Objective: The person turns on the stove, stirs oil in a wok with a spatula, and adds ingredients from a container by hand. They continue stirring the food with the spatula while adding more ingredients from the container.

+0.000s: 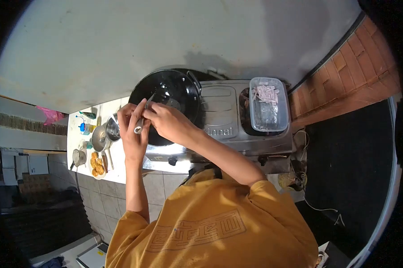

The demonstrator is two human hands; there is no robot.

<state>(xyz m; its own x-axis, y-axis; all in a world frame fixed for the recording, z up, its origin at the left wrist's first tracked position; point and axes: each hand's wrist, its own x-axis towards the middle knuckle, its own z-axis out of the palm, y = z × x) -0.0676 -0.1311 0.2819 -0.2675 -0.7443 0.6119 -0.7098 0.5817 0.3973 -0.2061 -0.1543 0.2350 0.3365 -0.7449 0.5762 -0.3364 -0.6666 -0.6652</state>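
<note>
A black wok (pixel 174 87) sits on the left burner of a steel gas stove (pixel 219 120). Both my hands are over its near rim. My left hand (pixel 132 127) grips the metal handle of a utensil (pixel 141 123) whose far end reaches into the wok. My right hand (pixel 165 120) is closed on the same handle just beside the left, fingertips touching it. What the utensil's tip carries is hidden.
A clear plastic container (pixel 268 103) of pale meat strips rests on the right burner. Left of the stove, a white counter (pixel 121 172) holds steel pots (pixel 105 134), a plate of fried pieces (pixel 97 164), a strainer and small bottles. A brick wall stands at right.
</note>
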